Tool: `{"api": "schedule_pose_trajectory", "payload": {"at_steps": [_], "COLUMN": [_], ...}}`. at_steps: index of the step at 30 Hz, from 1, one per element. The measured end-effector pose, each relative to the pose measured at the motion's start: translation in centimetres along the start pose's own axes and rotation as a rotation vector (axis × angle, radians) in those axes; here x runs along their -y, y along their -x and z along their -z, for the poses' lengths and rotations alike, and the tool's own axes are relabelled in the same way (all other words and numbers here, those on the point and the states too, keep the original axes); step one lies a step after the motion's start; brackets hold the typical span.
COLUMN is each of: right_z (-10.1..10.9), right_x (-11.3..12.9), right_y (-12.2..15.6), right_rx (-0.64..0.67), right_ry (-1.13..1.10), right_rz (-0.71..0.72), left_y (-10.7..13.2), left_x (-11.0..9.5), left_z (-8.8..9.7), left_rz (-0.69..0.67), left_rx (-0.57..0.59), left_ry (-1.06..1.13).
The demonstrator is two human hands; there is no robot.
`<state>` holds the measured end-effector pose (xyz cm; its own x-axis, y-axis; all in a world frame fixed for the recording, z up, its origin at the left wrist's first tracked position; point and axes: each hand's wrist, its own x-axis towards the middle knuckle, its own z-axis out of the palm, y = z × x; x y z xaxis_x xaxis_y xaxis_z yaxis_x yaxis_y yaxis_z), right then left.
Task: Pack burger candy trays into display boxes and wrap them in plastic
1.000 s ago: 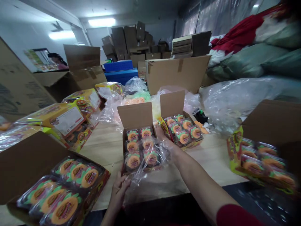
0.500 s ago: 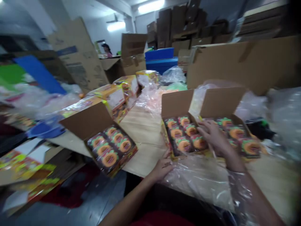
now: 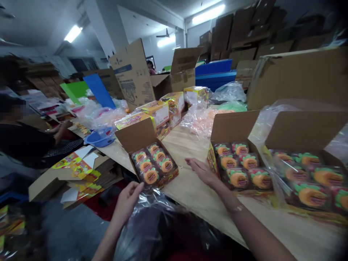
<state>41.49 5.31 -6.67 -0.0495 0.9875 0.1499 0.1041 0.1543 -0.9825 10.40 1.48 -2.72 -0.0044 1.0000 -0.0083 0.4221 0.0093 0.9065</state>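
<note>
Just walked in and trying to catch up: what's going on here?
A person's left hand is by the near corner of the left open brown cardboard box, touching or close to thin clear plastic film; its grip is unclear. The right hand, fingers outstretched and seemingly holding nothing, is between that box and a second open cardboard box. Both stand, lids raised, on a pale wooden table, holding orange-and-green burger-shaped items.
</note>
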Motion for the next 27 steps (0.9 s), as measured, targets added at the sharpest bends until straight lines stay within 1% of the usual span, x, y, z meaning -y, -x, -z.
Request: {"api": "schedule_pose_trajectory", "payload": {"at_steps": [1,2,3,4,5,7,8,10,12,14,16,18,19,20,21,23,25,27], "right_z": [-2.1,-4.0,-5.7,-7.0,-8.0,-9.0,-8.9,-7.8,-6.0,-4.1,-2.6,-1.8,-1.7,-1.9,-2.3,-3.6,-5.1,-6.0], "right_x": [-1.2,-2.3,-3.1,-3.7,-4.1,-4.7,-5.0,-5.8,-6.5,-6.7,-6.2,-4.9,-4.0,-3.0,-2.0,-0.3,0.5,0.4], "right_y": [-2.2,-4.0,-5.4,-6.3,-6.7,-5.9,-5.0,-2.8,-0.7,1.0,2.7,4.7,5.9,7.2,8.5,11.0,13.0,14.0], "right_rx": [-0.013,-0.006,0.003,0.016,0.034,0.051,0.048,0.0,-0.075,-0.164,-0.251,-0.36,-0.402,-0.41,-0.372,-0.184,0.045,0.214], "right_ry": [-0.155,-0.194,-0.234,-0.257,-0.267,-0.292,-0.295,-0.271,-0.199,-0.065,0.072,0.19,0.246,0.294,0.337,0.37,0.339,0.299], "right_rz": [-0.111,-0.139,-0.153,-0.15,-0.127,-0.079,-0.059,-0.031,-0.021,-0.025,-0.068,-0.082,-0.05,0.005,0.07,0.16,0.139,0.07], "left_y": [-1.0,-1.9,-2.7,-3.2,-3.4,-3.2,-2.9,-2.4,-2.2,-2.3,-2.5,-2.3,-1.9,-1.5,-0.9,0.4,1.6,2.5], "left_x": [1.5,2.8,4.1,5.1,5.9,7.0,7.2,7.4,7.2,6.7,6.0,5.2,4.8,4.3,3.7,2.4,1.0,-0.2], "left_z": [0.8,1.0,1.0,0.6,0.2,-0.9,-1.4,-2.4,-3.5,-4.4,-4.9,-4.5,-4.1,-3.5,-2.9,-1.9,-1.4,-1.3], "left_rz": [0.072,0.146,0.192,0.208,0.196,0.118,0.077,0.012,-0.042,-0.075,-0.075,-0.06,-0.055,-0.052,-0.05,-0.04,-0.005,0.053], "left_rx": [-0.103,-0.156,-0.178,-0.173,-0.157,-0.102,-0.067,0.012,0.084,0.131,0.159,0.177,0.19,0.206,0.227,0.281,0.343,0.389], "left_ry": [0.049,0.116,0.17,0.211,0.234,0.232,0.226,0.202,0.186,0.161,0.052,-0.085,-0.13,-0.152,-0.143,-0.06,0.088,0.257]}}
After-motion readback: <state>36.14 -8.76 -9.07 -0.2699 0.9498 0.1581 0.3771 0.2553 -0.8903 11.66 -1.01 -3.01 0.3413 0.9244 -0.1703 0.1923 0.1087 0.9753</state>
